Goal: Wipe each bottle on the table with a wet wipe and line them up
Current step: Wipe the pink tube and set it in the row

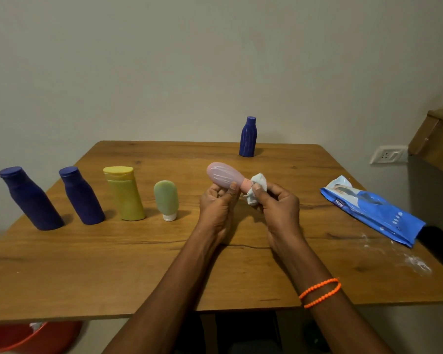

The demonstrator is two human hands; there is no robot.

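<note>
Far left of wooden table [138, 264]: row of four standing in line. Large blue bottle [31, 199], then smaller blue bottle [82, 196], yellow flip-cap bottle [124, 192], green tube [166, 199] set on its white cap. Probably the finished ones, wiped and placed; cannot confirm from surfaces.

Centre, held above the table: pink bottle [221, 175], lying tilted, base pointing up-left, neck toward the right. Left hand [216, 203] gripping its lower body, thumb across the front. Right hand [276, 203] pinching a crumpled white wet wipe [257, 191] bunched around the neck and cap. Wiping step in hand, seemingly at the cap end. Pale streaks along the pink body, maybe moisture or glare; hard to tell. Orange bead bracelet [320, 292] on right wrist.

Back of table, right of centre: lone dark blue bottle [248, 137], upright, well apart from the row. Likely not yet wiped.

Right edge: blue wipes packet [374, 210] lying flat; white powdery smudge [417, 261] near it.

Estimate: four of six done, fifth under way, one left, then both to join the line beside the green tube.
</note>
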